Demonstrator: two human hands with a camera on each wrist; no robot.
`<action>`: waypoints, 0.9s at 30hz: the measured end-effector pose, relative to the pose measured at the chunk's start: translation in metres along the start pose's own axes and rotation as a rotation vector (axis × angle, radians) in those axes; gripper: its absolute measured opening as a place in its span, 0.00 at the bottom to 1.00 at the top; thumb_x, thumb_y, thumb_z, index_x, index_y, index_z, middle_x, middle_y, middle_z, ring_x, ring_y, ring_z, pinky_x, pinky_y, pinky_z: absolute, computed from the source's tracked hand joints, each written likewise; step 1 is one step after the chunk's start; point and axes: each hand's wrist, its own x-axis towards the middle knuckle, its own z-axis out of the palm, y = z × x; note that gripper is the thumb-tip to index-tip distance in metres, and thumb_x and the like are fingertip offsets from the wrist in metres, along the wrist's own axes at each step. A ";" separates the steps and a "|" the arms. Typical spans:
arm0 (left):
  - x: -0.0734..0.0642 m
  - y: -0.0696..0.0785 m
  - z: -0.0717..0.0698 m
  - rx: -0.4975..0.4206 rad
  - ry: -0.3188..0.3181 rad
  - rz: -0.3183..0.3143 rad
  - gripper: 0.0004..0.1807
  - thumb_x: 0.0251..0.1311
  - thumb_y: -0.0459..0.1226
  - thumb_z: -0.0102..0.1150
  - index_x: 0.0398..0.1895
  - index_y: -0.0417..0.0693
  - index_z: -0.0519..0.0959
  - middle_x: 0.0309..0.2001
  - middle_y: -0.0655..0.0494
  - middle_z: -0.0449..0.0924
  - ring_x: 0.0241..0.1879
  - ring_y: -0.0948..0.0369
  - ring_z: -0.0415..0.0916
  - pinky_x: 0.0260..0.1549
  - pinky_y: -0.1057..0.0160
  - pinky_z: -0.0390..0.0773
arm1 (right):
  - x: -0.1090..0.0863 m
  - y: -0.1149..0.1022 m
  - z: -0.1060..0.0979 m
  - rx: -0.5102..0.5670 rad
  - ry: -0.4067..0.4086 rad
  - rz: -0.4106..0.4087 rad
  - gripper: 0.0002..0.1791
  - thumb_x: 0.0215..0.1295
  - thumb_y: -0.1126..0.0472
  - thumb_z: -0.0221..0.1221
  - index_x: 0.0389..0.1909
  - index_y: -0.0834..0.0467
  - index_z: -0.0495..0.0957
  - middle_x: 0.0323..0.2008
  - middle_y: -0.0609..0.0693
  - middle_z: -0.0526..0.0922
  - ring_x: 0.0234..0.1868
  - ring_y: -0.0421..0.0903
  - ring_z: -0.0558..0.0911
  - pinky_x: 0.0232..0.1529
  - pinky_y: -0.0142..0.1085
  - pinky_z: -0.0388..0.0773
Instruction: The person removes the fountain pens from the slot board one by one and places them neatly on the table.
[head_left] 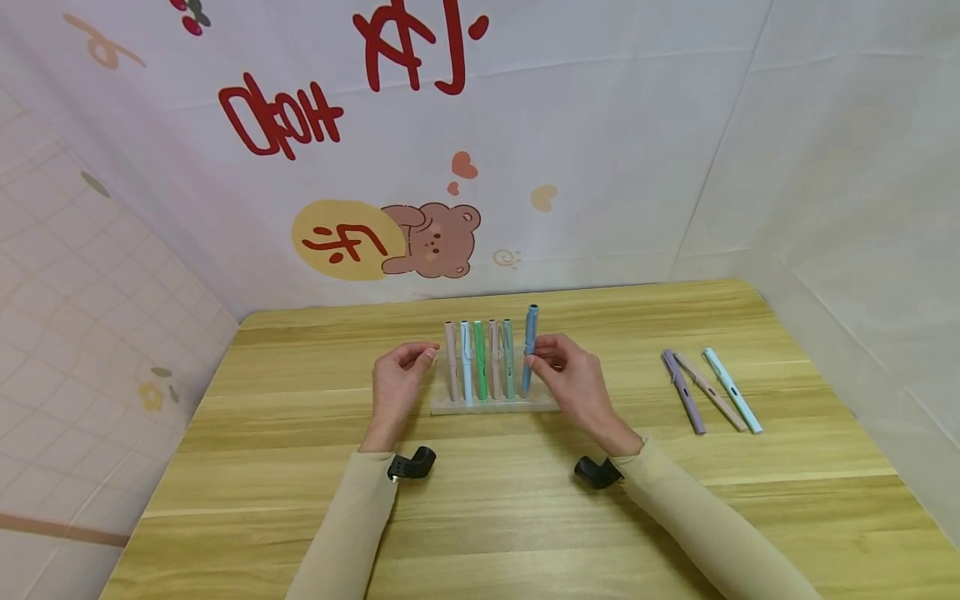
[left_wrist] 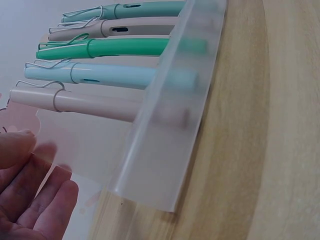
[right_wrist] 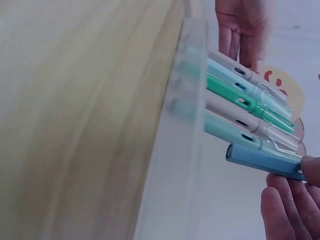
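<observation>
A frosted see-through pen stand (head_left: pixel 495 407) holds several upright pens in a row: pale pink, light blue, a green pen (head_left: pixel 480 358), greyish pink and grey-green. My left hand (head_left: pixel 399 379) pinches the left edge of the stand's back panel (left_wrist: pixel 75 145), thumb in front and fingertips seen through it. At the right of the row, my right hand (head_left: pixel 573 375) grips a dark blue pen (head_left: pixel 530 333) between thumb and fingers, nearly upright. In the right wrist view that blue pen's (right_wrist: pixel 260 160) lower end is apart from the stand's base (right_wrist: pixel 175 165).
On the wooden table (head_left: pixel 480 517) to the right lie a purple pen (head_left: pixel 683 392), a greyish-pink pen (head_left: pixel 708 390) and a light blue pen (head_left: pixel 732 390). A printed cloth wall (head_left: pixel 600 125) rises behind the table, with cloth at both sides too.
</observation>
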 end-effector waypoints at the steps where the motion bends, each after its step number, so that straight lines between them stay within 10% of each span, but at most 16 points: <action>1: 0.000 0.000 0.000 0.001 -0.001 -0.001 0.09 0.71 0.34 0.63 0.47 0.37 0.87 0.47 0.45 0.88 0.48 0.53 0.85 0.43 0.74 0.78 | 0.000 -0.001 -0.001 0.004 0.005 -0.002 0.14 0.72 0.62 0.66 0.53 0.63 0.80 0.44 0.55 0.89 0.45 0.51 0.88 0.50 0.49 0.84; 27: 0.000 -0.001 0.001 -0.013 0.007 -0.009 0.09 0.71 0.34 0.64 0.46 0.37 0.87 0.47 0.45 0.89 0.48 0.54 0.85 0.43 0.74 0.78 | -0.009 -0.021 -0.038 0.030 0.107 -0.053 0.16 0.70 0.60 0.67 0.54 0.63 0.81 0.43 0.54 0.89 0.43 0.47 0.88 0.44 0.24 0.81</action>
